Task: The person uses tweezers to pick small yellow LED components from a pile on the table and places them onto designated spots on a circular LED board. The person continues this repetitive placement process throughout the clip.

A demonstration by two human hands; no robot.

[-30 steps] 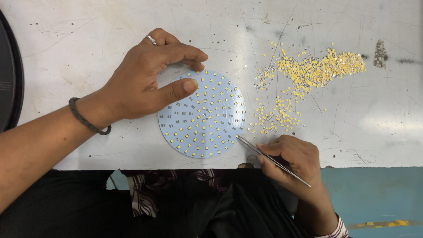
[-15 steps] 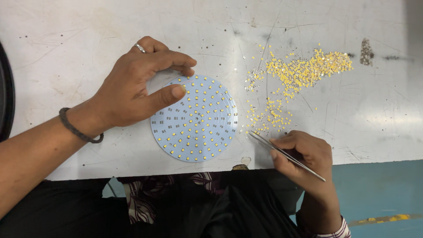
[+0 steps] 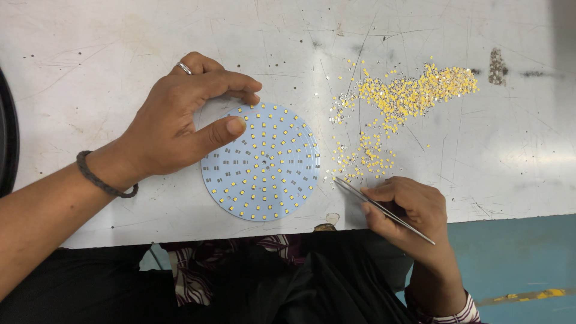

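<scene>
- On the scratched white tabletop [image 3: 90,54], a round pale-blue LED board [image 3: 261,162] lies flat near the front edge, dotted with small yellow chips in rings.
- The left hand [image 3: 180,123] rests over the board's upper-left rim, thumb pressed on its face and fingers curled past the top edge, pinning it down.
- The right hand [image 3: 411,210] pinches a pair of metal tweezers [image 3: 384,210] in a closed grip; whether the tips carry a chip is too small to tell.
- The tweezers' long axis runs from lower right up to upper left, tips just right of the board's edge and at the lower fringe of the chips.
- A loose heap of yellow LED chips [image 3: 408,96] spreads up and right of the tips; nothing stands between tips and board.
- A ring [image 3: 184,68] and a dark wristband [image 3: 102,180] show on the left hand.
</scene>
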